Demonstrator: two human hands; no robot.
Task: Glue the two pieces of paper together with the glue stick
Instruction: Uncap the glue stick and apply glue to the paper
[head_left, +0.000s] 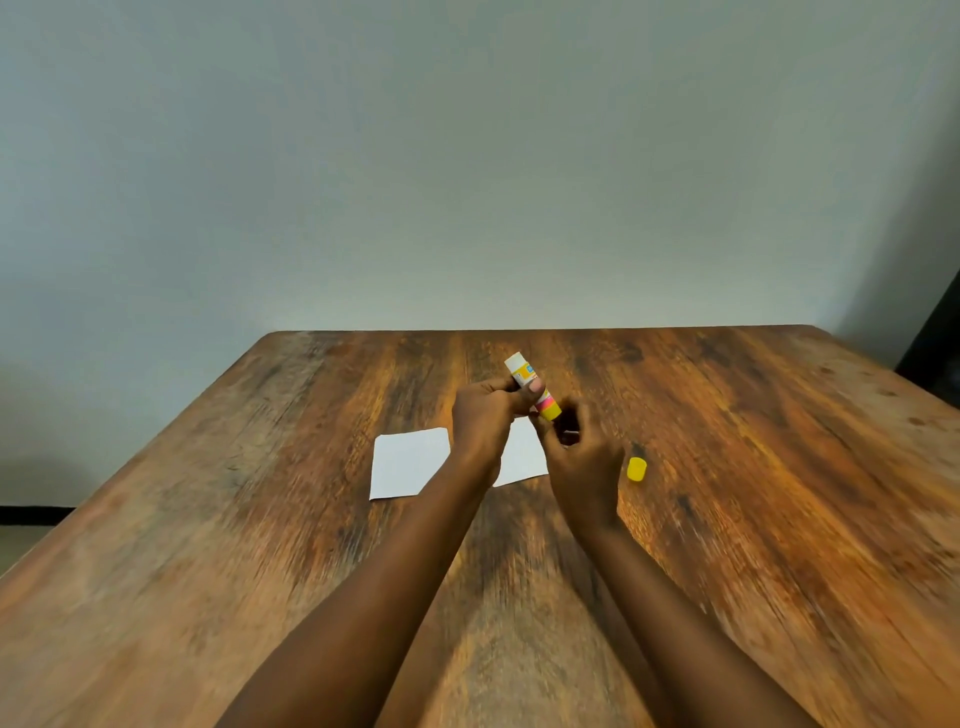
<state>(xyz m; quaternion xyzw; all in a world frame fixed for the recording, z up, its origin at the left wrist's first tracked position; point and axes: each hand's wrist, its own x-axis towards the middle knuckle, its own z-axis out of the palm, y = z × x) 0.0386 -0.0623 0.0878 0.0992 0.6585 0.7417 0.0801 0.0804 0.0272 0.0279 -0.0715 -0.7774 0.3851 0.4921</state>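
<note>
1. Gripping the uncapped glue stick (533, 385) above a wooden table (260, 545), the left hand (483, 415) closes thumb and fingers around its middle.
2. Right hand (582, 457) pinches the stick's yellow base.
3. Two white papers (410, 462) lie beneath; the yellow cap (636, 468) rests just right.

The brown wooden tabletop (260, 545) lies bare left, right and beyond the hands. Obstacles: 2 white paper squares (410, 462) at centre, and 1 small yellow plastic cap (636, 468) just right of them.
</note>
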